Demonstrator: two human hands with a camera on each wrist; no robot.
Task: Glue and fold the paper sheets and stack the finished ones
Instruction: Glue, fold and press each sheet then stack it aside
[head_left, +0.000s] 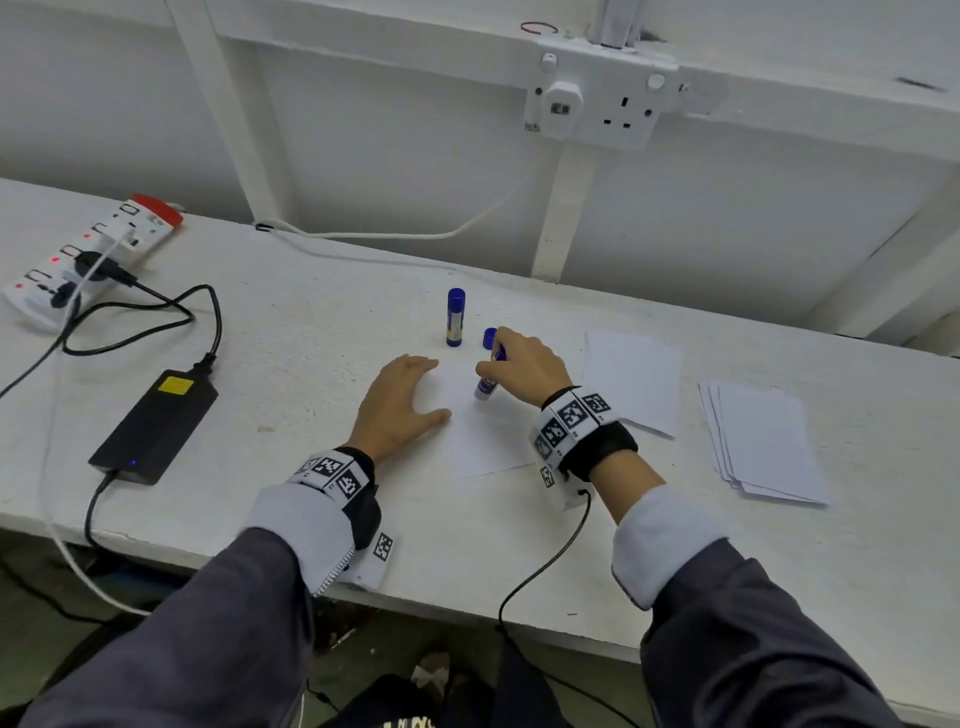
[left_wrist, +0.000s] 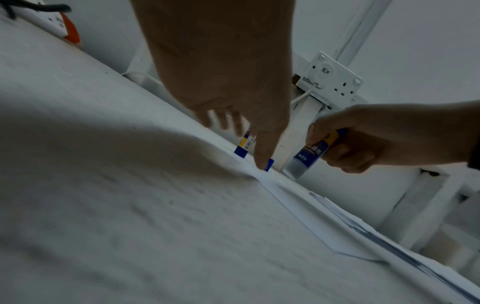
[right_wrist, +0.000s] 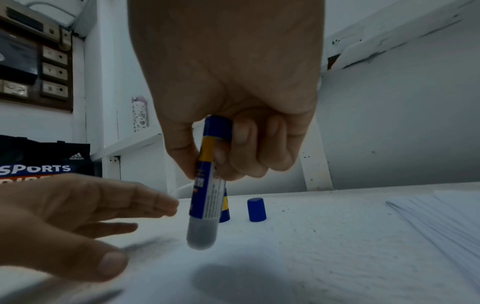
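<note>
Behind, "SPORTS" bag; right hand grips glue stick, left hand spread.

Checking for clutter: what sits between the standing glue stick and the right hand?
Only the loose blue cap, upright on the table between the standing glue stick and the right hand; the head view shows it.
</note>
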